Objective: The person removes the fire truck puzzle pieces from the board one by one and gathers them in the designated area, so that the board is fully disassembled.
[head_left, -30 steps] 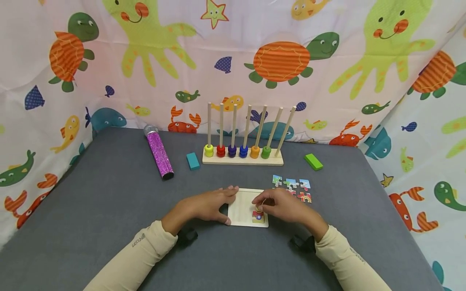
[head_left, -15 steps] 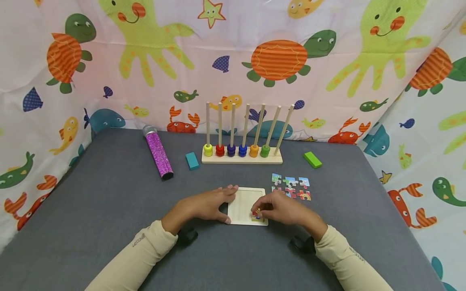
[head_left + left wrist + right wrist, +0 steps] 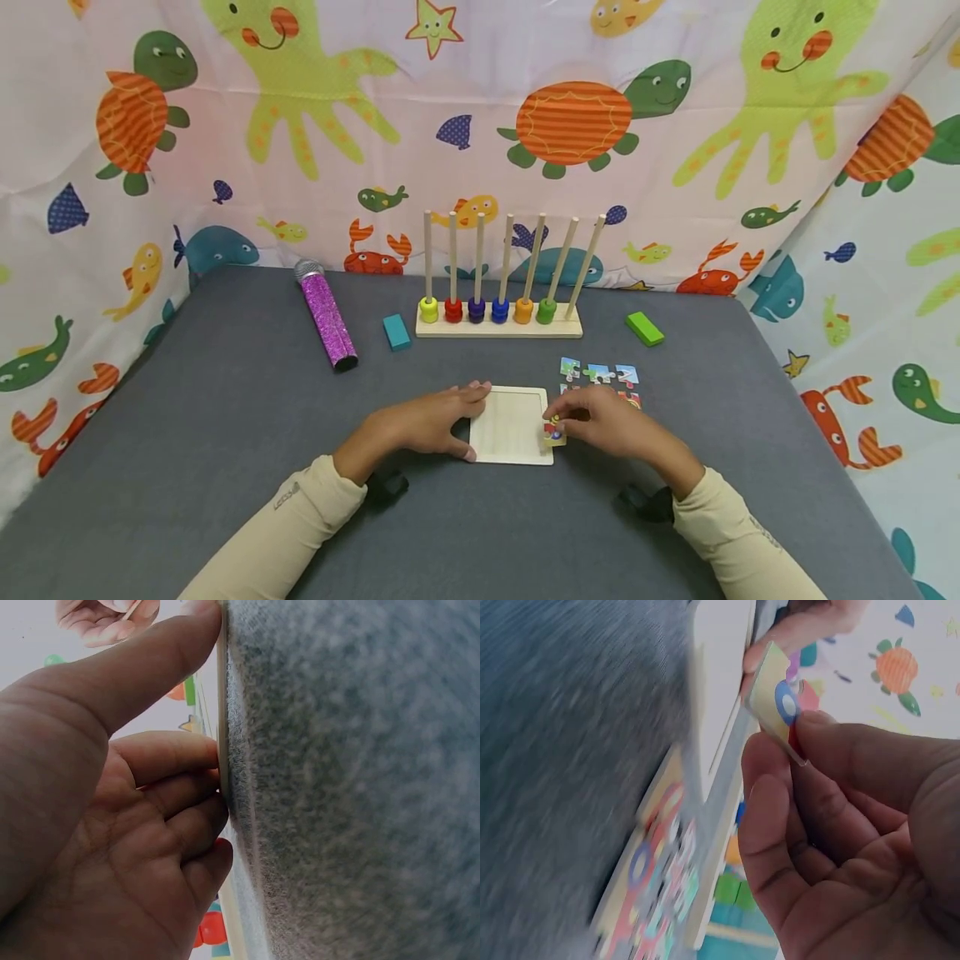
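Note:
A square wooden puzzle board lies flat on the table. My left hand rests along its left side, thumb at the near corner and fingers near the far one; in the left wrist view the fingertips meet the board's thin edge. Between thumb and fingers, my right hand pinches a jigsaw puzzle piece, yellowish with a blue ring and some red. It is tilted over the board's right edge in the head view. Several loose puzzle pieces lie behind the right hand, which partly hides them.
Behind the board stands a wooden peg stand with coloured rings. A teal block and a glittery purple microphone lie to its left, a green block to its right. A sea-animal printed cloth hangs behind the table.
The right hand has moved right, from over the board's near right part to its right edge, taking the puzzle piece with it. The left hand has stayed in place.

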Tool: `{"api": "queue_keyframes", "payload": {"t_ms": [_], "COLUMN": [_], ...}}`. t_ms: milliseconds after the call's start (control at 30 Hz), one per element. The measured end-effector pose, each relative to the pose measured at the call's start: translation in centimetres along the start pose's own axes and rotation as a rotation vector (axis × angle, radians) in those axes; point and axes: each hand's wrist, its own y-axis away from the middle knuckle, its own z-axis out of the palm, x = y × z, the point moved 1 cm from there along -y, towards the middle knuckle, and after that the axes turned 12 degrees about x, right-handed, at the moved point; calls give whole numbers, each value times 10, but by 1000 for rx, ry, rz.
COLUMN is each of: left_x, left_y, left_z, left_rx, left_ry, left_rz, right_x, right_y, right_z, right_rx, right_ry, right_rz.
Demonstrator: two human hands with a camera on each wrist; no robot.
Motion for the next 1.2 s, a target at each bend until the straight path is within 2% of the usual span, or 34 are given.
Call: {"api": "queue_keyframes", "payload": {"t_ms": [233,400,733,967,1200], "left_x": [2,3,3,5,5], "left_y": [2,0,2,2,1], "left_z": [3,2,1,3,0], "left_rx": [-6,-7,-8,-8,-9], "left_ry": [9,6,-2,9,15], "left_rz": [16,20,26,32,35], "right_x": [14,21,28,42,57], "right_y": [16,21,34,52,58], "right_z": [-14,-22,-36,-51,-59], "right_rx": [65,84,115,130,109], "right_ry": [35,65,22,-15,-20], "right_rz": [11,16,54,131,242]}}
